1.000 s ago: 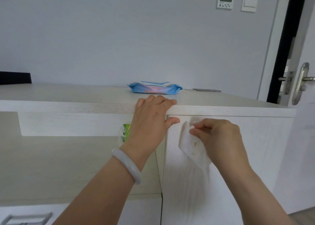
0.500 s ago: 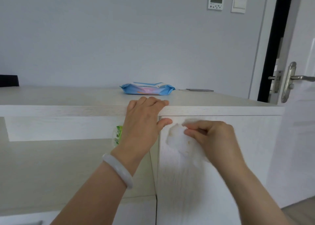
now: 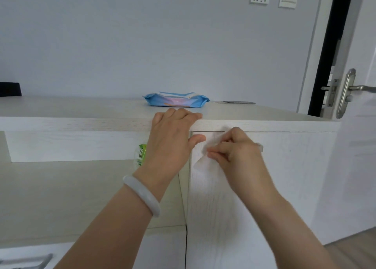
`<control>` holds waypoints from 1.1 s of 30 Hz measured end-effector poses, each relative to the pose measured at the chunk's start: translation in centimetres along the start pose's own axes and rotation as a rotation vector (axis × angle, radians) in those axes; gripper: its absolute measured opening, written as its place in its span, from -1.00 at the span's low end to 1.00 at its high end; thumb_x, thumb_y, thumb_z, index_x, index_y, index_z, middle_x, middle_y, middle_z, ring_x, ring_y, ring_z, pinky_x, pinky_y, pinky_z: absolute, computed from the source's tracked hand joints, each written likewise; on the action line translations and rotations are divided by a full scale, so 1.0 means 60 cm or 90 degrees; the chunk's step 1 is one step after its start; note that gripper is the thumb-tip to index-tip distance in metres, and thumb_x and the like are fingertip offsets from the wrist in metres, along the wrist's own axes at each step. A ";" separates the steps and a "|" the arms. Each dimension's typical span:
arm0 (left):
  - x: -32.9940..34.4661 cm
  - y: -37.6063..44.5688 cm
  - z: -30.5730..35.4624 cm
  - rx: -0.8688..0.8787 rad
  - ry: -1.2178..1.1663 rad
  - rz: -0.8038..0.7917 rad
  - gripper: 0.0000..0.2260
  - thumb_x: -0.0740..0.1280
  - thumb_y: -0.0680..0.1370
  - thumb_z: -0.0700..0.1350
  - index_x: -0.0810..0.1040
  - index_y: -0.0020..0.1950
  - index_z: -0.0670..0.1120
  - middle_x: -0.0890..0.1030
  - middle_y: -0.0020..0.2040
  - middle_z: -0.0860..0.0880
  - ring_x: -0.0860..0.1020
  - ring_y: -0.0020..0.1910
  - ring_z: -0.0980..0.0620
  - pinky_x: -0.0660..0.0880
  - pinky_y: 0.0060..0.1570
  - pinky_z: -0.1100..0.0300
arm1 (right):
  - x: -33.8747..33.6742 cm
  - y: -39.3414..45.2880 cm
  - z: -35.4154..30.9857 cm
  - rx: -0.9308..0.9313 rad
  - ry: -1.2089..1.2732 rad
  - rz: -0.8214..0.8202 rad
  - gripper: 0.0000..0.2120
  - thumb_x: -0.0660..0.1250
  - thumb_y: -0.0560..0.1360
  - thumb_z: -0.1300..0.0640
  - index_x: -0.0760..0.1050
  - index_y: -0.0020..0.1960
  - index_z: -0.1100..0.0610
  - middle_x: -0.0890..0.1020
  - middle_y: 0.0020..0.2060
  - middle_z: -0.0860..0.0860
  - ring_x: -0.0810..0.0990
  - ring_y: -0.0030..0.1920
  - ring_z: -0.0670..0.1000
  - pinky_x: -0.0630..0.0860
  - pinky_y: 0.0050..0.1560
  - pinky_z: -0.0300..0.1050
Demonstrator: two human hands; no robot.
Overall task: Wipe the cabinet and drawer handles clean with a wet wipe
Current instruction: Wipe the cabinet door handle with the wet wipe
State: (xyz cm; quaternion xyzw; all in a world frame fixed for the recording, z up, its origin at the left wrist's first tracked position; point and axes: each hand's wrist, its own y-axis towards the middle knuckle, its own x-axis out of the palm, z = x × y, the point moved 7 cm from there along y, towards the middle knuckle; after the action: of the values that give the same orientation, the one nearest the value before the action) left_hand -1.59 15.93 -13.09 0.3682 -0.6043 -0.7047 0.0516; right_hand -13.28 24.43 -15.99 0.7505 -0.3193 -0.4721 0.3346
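Note:
My right hand (image 3: 237, 151) pinches a white wet wipe (image 3: 203, 158) against the top left of the white cabinet door (image 3: 264, 187); the wipe is blurred. A small metal end of the cabinet handle (image 3: 260, 146) shows at the right of my knuckles; the rest is hidden by the hand. My left hand (image 3: 173, 138) rests over the front edge of the cabinet top (image 3: 81, 124), fingers curled over it and thumb on the door's corner. A drawer handle (image 3: 26, 261) shows at the bottom left.
A blue pack of wet wipes (image 3: 176, 100) lies on the cabinet top, with a flat grey object (image 3: 236, 102) beside it. A green-labelled packet (image 3: 140, 154) sits in the open shelf behind my left wrist. A white room door with a metal lever handle (image 3: 345, 91) stands at the right.
My right hand has moved up and a little right along the door with the wipe, which now bunches under the fingers. My left hand stays on the cabinet edge.

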 end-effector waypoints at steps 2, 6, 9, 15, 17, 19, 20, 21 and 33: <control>-0.002 0.000 0.001 0.001 0.005 0.002 -0.60 0.35 0.44 0.16 0.58 0.22 0.02 0.61 0.09 0.04 0.53 0.09 -0.04 0.16 0.06 0.17 | -0.004 0.001 0.004 -0.001 0.009 0.020 -0.89 0.44 0.44 0.25 0.67 -0.06 0.11 0.53 -0.14 -0.09 0.52 -0.17 -0.17 0.39 -0.11 -0.43; -0.004 0.000 0.002 0.002 0.005 0.000 -0.61 0.41 0.45 0.13 0.58 0.23 0.02 0.62 0.09 0.03 0.52 0.11 -0.04 0.14 0.06 0.18 | -0.051 -0.007 0.039 0.090 0.084 0.061 -0.95 0.49 0.39 0.17 0.65 -0.16 0.08 0.64 -0.20 -0.07 0.59 -0.15 -0.15 0.44 -0.11 -0.42; -0.003 0.000 0.002 -0.011 -0.005 -0.014 -0.59 0.42 0.45 0.13 0.56 0.25 0.03 0.61 0.12 0.04 0.51 0.14 -0.02 0.13 0.09 0.19 | -0.048 0.002 0.041 0.138 0.018 0.016 -0.96 0.50 0.39 0.17 0.66 -0.20 0.06 0.55 -0.26 -0.17 0.55 -0.19 -0.16 0.40 -0.14 -0.41; -0.004 0.000 0.001 -0.015 -0.005 -0.024 -0.59 0.39 0.47 0.14 0.54 0.28 0.04 0.59 0.15 0.05 0.49 0.16 -0.01 0.13 0.10 0.19 | -0.039 0.016 0.036 0.121 -0.050 -0.085 -0.90 0.51 0.37 0.05 0.61 -0.19 -0.07 0.39 -0.17 -0.12 0.52 -0.21 -0.20 0.34 -0.12 -0.51; -0.003 0.001 0.001 -0.020 -0.008 -0.031 -0.59 0.36 0.49 0.15 0.52 0.30 0.06 0.58 0.17 0.07 0.47 0.19 0.01 0.12 0.12 0.20 | -0.072 0.019 0.060 0.135 -0.054 -0.066 -0.89 0.54 0.32 0.08 0.65 -0.17 -0.03 0.46 -0.15 -0.16 0.48 -0.14 -0.15 0.27 -0.08 -0.53; -0.003 0.001 0.001 -0.020 -0.011 -0.031 -0.58 0.35 0.49 0.16 0.51 0.31 0.06 0.57 0.18 0.06 0.46 0.20 0.02 0.11 0.12 0.21 | -0.095 0.021 0.070 0.132 -0.130 -0.072 -0.87 0.53 0.34 0.09 0.69 -0.12 0.02 0.55 -0.20 -0.19 0.45 0.01 -0.02 0.25 -0.02 -0.36; -0.003 0.001 0.001 -0.019 -0.013 -0.027 -0.59 0.36 0.49 0.15 0.52 0.30 0.06 0.58 0.17 0.06 0.47 0.19 0.01 0.11 0.12 0.21 | -0.093 0.020 0.068 0.135 -0.144 -0.085 -0.86 0.51 0.37 0.10 0.69 -0.08 0.01 0.57 -0.21 -0.19 0.48 0.04 -0.01 0.30 0.00 -0.28; -0.003 0.000 0.001 -0.019 -0.015 -0.024 -0.59 0.37 0.48 0.14 0.53 0.29 0.05 0.59 0.16 0.05 0.48 0.17 0.00 0.12 0.11 0.20 | -0.084 0.017 0.060 0.130 -0.136 -0.097 -0.84 0.49 0.39 0.11 0.67 -0.02 -0.02 0.61 -0.20 -0.17 0.54 0.02 -0.02 0.36 0.02 -0.21; -0.004 0.000 0.003 -0.017 -0.012 -0.016 -0.61 0.42 0.45 0.12 0.57 0.24 0.02 0.62 0.10 0.02 0.53 0.11 -0.04 0.14 0.09 0.19 | -0.076 -0.013 0.069 0.005 -0.026 0.009 -0.81 0.44 0.45 0.14 0.67 0.00 -0.09 0.62 -0.12 -0.35 0.53 -0.03 -0.29 0.35 0.04 -0.47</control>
State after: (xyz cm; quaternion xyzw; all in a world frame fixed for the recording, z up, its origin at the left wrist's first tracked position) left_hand -1.49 16.18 -13.00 0.3684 -0.5903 -0.7170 0.0419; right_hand -18.59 27.68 -15.74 0.7398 -0.3330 -0.4837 0.3284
